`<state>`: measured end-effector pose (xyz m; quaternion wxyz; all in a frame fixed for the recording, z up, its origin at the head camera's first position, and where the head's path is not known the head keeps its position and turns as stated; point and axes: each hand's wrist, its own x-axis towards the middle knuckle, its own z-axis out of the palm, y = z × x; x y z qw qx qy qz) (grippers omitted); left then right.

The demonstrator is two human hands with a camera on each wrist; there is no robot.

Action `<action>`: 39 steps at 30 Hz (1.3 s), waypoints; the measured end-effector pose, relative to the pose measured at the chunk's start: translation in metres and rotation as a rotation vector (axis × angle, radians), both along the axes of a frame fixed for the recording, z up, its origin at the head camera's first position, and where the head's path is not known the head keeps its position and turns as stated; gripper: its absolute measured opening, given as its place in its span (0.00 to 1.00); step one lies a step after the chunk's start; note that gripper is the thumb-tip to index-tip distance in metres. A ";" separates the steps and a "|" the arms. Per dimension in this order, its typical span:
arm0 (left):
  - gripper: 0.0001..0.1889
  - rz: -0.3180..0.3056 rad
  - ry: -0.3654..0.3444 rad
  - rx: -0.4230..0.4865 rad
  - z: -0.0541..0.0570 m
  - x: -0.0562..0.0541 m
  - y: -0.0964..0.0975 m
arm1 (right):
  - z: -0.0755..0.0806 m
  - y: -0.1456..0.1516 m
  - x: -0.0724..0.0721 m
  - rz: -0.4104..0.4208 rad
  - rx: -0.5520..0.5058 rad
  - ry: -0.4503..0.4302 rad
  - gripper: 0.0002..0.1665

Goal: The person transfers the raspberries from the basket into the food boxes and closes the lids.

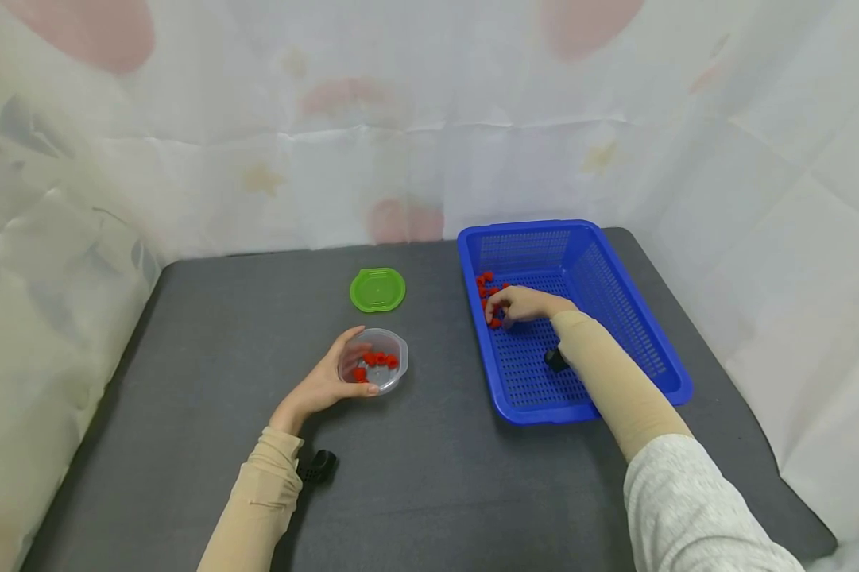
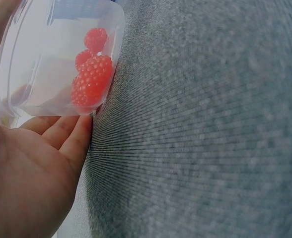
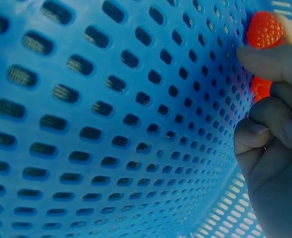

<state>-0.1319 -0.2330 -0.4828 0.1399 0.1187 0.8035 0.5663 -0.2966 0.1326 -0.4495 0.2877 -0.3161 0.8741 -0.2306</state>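
Head view has my left hand [image 1: 329, 376] curled round a clear container [image 1: 381, 377], thumb and fingers on its sides, red berries [image 1: 381, 359] inside. To that grip's right, my right hand [image 1: 522, 304] is down in a blue basket [image 1: 536, 377], fingers bent beside loose berries [image 3: 263, 30]; whether it pinches one, I cannot tell. Just beyond my left fingers, a green lid [image 1: 377, 290] lies on the grey table [image 1: 429, 477].

At the head view's lower left, the beige left sleeve [image 1: 259, 494] wrinkles above a rounded black device [image 1: 320, 466]. At right, the smoother beige right sleeve [image 1: 615, 377] meets a loose, heathered grey sleeve [image 1: 690, 504].
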 end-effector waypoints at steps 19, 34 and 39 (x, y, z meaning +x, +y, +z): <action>0.53 0.003 -0.001 -0.003 0.000 0.001 0.000 | 0.006 -0.002 0.003 0.001 0.031 -0.014 0.16; 0.54 0.001 0.004 0.002 -0.001 -0.001 0.001 | 0.029 0.000 0.009 0.002 -0.016 -0.065 0.16; 0.54 0.007 0.000 -0.010 -0.001 -0.002 0.000 | 0.039 0.001 0.010 0.001 -0.002 -0.055 0.17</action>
